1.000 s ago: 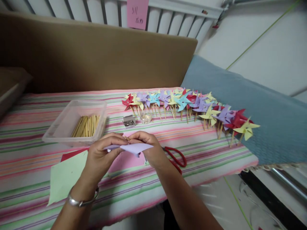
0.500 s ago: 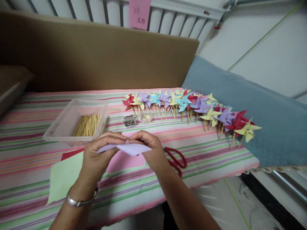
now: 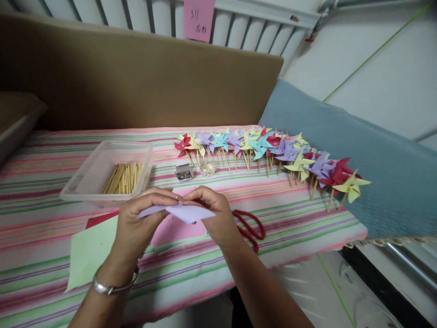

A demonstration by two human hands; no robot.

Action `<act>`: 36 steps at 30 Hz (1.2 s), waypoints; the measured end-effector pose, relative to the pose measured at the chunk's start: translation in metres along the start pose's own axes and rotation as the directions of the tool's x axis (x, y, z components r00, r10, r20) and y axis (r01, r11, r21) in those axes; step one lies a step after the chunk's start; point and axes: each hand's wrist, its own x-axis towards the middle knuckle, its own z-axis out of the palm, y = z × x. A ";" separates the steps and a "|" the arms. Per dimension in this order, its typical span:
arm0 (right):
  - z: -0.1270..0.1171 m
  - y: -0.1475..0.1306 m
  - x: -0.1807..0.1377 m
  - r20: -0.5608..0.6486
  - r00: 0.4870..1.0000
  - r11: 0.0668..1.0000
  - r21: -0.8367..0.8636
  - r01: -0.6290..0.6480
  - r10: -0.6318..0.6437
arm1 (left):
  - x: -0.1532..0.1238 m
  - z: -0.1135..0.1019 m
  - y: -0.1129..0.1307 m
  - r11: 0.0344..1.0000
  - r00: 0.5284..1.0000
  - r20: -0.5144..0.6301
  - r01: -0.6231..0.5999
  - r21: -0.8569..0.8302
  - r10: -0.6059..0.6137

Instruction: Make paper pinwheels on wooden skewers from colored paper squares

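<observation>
My left hand (image 3: 138,223) and my right hand (image 3: 213,214) meet above the striped cloth (image 3: 51,246), both pinching one folded piece of lilac paper (image 3: 182,211). Their fingertips touch at the paper's top middle. A silver bracelet (image 3: 112,285) circles my left wrist. Under the hands lie a pink sheet (image 3: 177,230), a pale green sheet (image 3: 90,250) and a red sheet (image 3: 99,219). Red-handled scissors (image 3: 251,228) rest just right of my right hand.
A clear plastic tub (image 3: 105,175) of wooden sticks stands at the left. A small box of pins (image 3: 183,172) and a little clear dish (image 3: 207,167) sit behind the hands. Several finished paper pinwheels (image 3: 266,150) lie in a row to the right. A blue cushion (image 3: 358,155) borders the cloth.
The hands have barely moved. The lilac paper has shifted slightly in the fingers, its left corner dipping a little lower.
</observation>
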 end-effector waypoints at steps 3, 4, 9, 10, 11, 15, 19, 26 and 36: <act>0.000 0.000 -0.001 -0.001 1.000 1.000 -0.015 0.002 -0.002 | 0.000 0.000 -0.001 1.000 1.000 0.001 -0.007 0.013 0.007; 0.000 0.000 -0.001 -0.002 1.000 1.000 -0.024 0.008 -0.008 | 0.000 -0.001 -0.002 1.000 1.000 0.004 -0.013 0.018 0.012; -0.001 -0.001 0.000 -0.001 0.999 0.996 -0.071 0.052 -0.052 | 0.000 -0.001 -0.003 0.999 0.999 0.026 -0.037 0.023 0.037; -0.002 0.000 0.000 0.000 0.998 0.995 -0.080 0.063 -0.063 | 0.000 -0.001 -0.002 0.999 0.999 0.025 -0.033 0.019 0.032; -0.002 0.000 0.000 0.001 0.997 0.994 -0.087 0.072 -0.073 | 0.000 -0.001 -0.002 1.000 0.999 0.023 -0.026 0.015 0.026; -0.003 0.004 -0.001 0.010 0.995 0.989 -0.110 0.095 -0.095 | 0.000 0.000 -0.001 1.000 1.000 0.020 0.006 -0.019 -0.005; -0.002 0.006 -0.003 0.008 0.994 0.984 -0.138 0.109 -0.109 | -0.001 -0.002 -0.001 0.999 0.999 0.040 -0.006 -0.043 0.008; 0.000 0.004 -0.004 0.004 0.985 0.967 -0.187 0.170 -0.173 | -0.001 -0.003 -0.002 0.998 0.998 0.054 -0.003 -0.059 0.006; 0.001 -0.002 -0.006 -0.005 0.988 0.970 -0.190 0.153 -0.157 | -0.002 -0.004 -0.003 0.998 0.998 0.066 0.001 -0.069 0.004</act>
